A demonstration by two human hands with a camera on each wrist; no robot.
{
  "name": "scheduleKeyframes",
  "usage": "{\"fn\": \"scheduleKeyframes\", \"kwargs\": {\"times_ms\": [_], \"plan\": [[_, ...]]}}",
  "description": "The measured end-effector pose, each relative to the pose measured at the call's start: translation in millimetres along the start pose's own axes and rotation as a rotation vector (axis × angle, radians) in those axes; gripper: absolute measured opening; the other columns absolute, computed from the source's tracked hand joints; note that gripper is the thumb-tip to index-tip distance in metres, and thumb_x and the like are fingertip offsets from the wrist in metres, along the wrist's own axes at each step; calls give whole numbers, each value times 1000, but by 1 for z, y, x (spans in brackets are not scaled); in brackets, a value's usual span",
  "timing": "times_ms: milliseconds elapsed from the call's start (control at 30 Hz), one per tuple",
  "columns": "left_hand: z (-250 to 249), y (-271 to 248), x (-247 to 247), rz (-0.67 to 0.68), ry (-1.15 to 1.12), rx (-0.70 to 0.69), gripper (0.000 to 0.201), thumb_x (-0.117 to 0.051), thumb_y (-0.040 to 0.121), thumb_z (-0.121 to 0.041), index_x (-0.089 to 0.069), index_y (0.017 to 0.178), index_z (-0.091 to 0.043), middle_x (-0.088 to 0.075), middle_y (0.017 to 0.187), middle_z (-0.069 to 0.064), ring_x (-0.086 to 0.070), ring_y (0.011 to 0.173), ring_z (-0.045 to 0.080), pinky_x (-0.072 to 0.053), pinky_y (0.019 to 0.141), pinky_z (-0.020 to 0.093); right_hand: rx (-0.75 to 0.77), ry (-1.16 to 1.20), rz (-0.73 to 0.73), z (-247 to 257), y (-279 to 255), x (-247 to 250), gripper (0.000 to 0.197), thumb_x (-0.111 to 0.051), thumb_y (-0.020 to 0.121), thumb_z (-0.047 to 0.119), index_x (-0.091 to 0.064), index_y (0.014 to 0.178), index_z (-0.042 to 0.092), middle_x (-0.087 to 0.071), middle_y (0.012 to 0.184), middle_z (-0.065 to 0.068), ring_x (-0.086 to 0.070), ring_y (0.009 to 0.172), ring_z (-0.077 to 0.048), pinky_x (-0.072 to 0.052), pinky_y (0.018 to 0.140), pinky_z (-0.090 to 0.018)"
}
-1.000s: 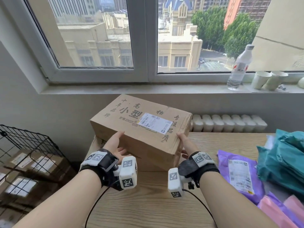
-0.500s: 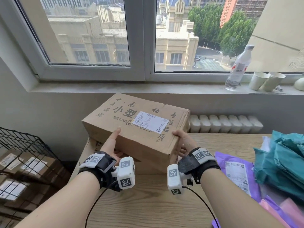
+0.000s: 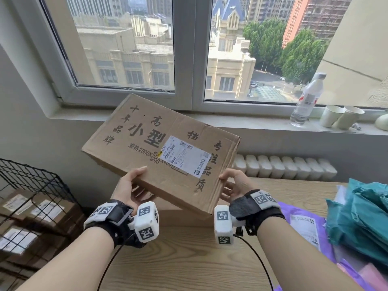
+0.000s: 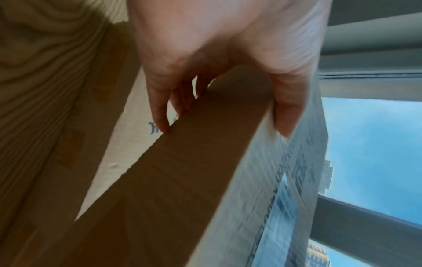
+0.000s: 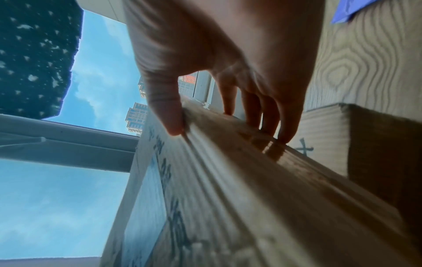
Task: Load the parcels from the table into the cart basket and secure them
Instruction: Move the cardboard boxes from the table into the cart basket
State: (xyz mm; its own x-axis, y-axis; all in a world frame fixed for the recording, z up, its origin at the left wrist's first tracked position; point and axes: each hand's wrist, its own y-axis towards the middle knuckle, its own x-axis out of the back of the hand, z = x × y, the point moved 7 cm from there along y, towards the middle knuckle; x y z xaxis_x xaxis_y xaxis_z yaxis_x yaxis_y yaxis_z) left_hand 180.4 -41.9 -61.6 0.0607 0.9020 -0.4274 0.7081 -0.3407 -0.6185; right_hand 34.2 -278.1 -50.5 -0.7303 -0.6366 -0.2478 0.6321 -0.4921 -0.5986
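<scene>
Cardboard box (image 3: pixel 161 152), centre frame, is held clear above the wooden table (image 3: pixel 189 265), tilted with its labelled face toward the camera. Cart basket (image 3: pixel 31 185), lower left, already holds boxed parcels. Advice: keep the box level and swing it left, clearing the wire rim. Left hand (image 3: pixel 128 185) and right hand (image 3: pixel 235 184) each clamp an end, thumb on top. Only the wrist views show the fingers (image 4: pixel 160 115) curled underneath; another box (image 5: pixel 374 144) remains below.

wrists: black straps (image 3: pixel 117 215) | white marker-printed camera blocks (image 3: pixel 146 221) | thin black cables (image 3: pixel 255 255) | forearms bare
</scene>
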Motion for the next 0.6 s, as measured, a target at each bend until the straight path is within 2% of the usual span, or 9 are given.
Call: {"fn": "scheduleKeyframes", "kwargs": {"times_ms": [100, 200, 267, 333, 400, 433, 500, 533, 600], "plan": [[-19, -6, 13, 3, 6, -94, 17, -71, 71, -21, -61, 85, -16, -60, 90, 4, -57, 86, 20, -46, 94, 43, 15, -81, 17, -2, 4, -19, 23, -48, 71, -4, -55, 80, 17, -60, 78, -2, -56, 79, -20, -42, 87, -37], [-40, -14, 30, -24, 3, -170, 9, -68, 72, -15, -60, 76, -17, -62, 82, 0, -57, 81, 16, -48, 84, 39, 80, -159, -12, 5, 8, -38, 23, -49, 72, -1, -54, 78, 22, -58, 79, 2, -53, 84, -17, -37, 73, -32], [-55, -22, 44, -40, 5, -201, 7, -65, 72, -11, -60, 71, -17, -64, 71, -1, -56, 75, 16, -48, 77, 35, 158, -204, -68, 14, 12, -50, 29, -57, 70, 6, -53, 92, 23, -59, 95, -1, -52, 95, -20, -39, 72, -34], [-70, -32, 62, -50, -1, -210, 10, -61, 73, -8, -60, 65, -15, -62, 57, -1, -54, 63, 18, -45, 69, 31, 242, -260, -156, 25, 7, -62, 51, -65, 68, 13, -48, 116, 21, -55, 119, -5, -50, 104, -22, -41, 81, -37], [-88, -43, 83, -68, -8, -213, 15, -59, 71, -6, -61, 58, -14, -60, 54, 1, -52, 54, 19, -45, 64, 30, 331, -317, -242, 38, -4, -79, 70, -68, 70, 16, -43, 136, 16, -49, 135, -3, -50, 115, -22, -37, 91, -31], [-98, -48, 95, -73, -11, -218, 18, -59, 70, -6, -62, 54, -14, -58, 57, 2, -51, 55, 19, -45, 64, 30, 367, -333, -258, 42, -10, -93, 68, -67, 73, 14, -44, 137, 16, -50, 134, -1, -50, 118, -22, -37, 92, -27], [-117, -58, 119, -77, -5, -241, 23, -58, 68, -6, -62, 47, -13, -55, 60, 3, -47, 60, 20, -43, 65, 30, 424, -339, -235, 44, -16, -129, 52, -65, 71, 9, -58, 122, 21, -60, 124, 1, -58, 107, -19, -45, 89, -24], [-126, -64, 131, -79, 0, -261, 26, -56, 70, -5, -61, 45, -12, -54, 58, 4, -48, 60, 21, -42, 64, 29, 440, -362, -204, 42, -19, -151, 43, -63, 71, 8, -64, 111, 23, -65, 110, 2, -62, 91, -15, -49, 79, -19], [-146, -76, 158, -91, 18, -318, 34, -51, 76, -3, -60, 44, -11, -55, 57, 4, -49, 61, 21, -41, 63, 29, 489, -400, -131, 36, -30, -201, 32, -59, 76, 3, -68, 100, 22, -64, 81, 6, -52, 61, -7, -43, 49, -6]]}}
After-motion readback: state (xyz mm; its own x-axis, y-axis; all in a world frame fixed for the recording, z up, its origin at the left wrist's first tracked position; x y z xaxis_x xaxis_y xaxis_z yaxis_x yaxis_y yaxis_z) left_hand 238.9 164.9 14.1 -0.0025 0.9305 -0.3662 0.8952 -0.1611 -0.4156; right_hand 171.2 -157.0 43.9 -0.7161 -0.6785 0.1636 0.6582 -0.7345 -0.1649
